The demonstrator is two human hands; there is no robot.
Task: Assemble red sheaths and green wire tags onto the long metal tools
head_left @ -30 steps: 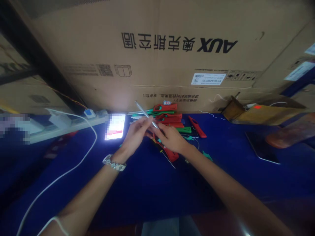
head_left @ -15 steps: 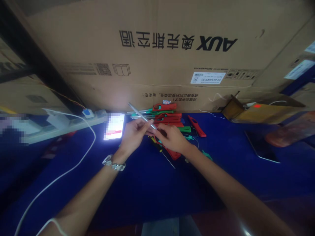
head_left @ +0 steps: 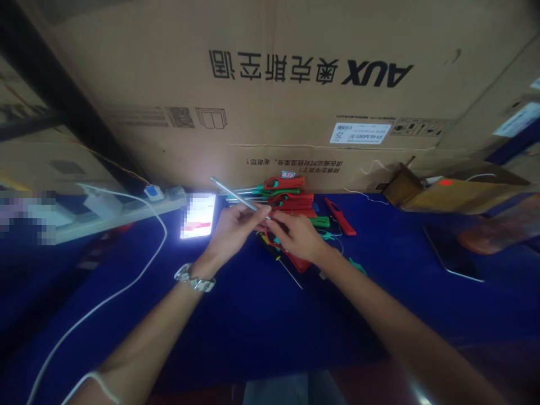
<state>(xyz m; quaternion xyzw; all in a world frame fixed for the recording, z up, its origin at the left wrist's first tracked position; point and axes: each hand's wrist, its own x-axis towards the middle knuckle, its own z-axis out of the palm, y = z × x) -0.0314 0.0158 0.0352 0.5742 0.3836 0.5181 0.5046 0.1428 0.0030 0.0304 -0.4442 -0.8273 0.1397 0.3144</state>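
A thin silver metal tube [head_left: 234, 192] slants up to the left between my hands. My left hand [head_left: 236, 228] is closed around its lower part, with the thumb on top. At the tube's lower right end, the fingers of my right hand [head_left: 297, 232] pinch it; exactly what they grip there is partly hidden. Just behind my hands lie several red and green gas lighters [head_left: 291, 199] with metal tubes. Below my right hand are a red lighter casing [head_left: 298, 262] and a yellow-and-black screwdriver [head_left: 278, 259].
A lit phone [head_left: 198, 216] lies left of my hands, near a white power strip [head_left: 113, 216] and a trailing white cable [head_left: 126, 287]. A red casing half [head_left: 341, 216] and a dark phone [head_left: 451, 256] are to the right. A large cardboard box [head_left: 270, 95] stands behind the blue table [head_left: 253, 337].
The tube has tilted a little flatter, and its upper tip has shifted left. Both hands keep hold, with small finger movements. The whole view has shifted slightly.
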